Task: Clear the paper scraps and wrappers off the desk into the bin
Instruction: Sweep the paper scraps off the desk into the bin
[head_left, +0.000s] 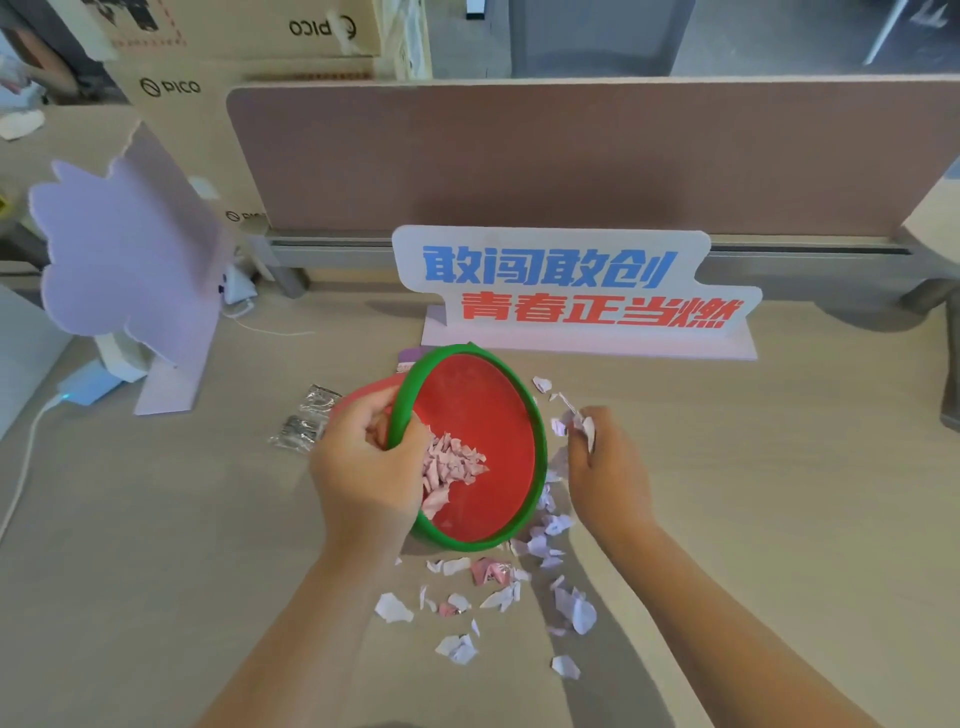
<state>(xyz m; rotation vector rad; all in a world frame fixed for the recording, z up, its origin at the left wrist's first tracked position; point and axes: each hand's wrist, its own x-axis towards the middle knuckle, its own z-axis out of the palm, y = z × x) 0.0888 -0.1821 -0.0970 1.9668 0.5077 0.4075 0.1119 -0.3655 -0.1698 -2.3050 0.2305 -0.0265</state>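
A red bin with a green rim (537, 436) lies tipped toward me on the desk, its mouth facing up and right. My left hand (363, 467) grips the rim at its left side. A small heap of pinkish paper scraps (452, 465) lies inside the bin. My right hand (608, 467), just right of the bin, pinches a few white scraps (586, 428) between its fingers. Several torn white and lilac scraps (571, 608) lie scattered on the desk below and right of the bin. A pink wrapper piece (488, 569) lies among them.
Clear plastic wrappers (306, 421) lie left of the bin. A white sign with blue and red characters (571, 291) stands behind it. A lilac cut-out stand (130, 260) and a white cable (31, 441) are at the left. A brown partition (571, 156) closes off the back.
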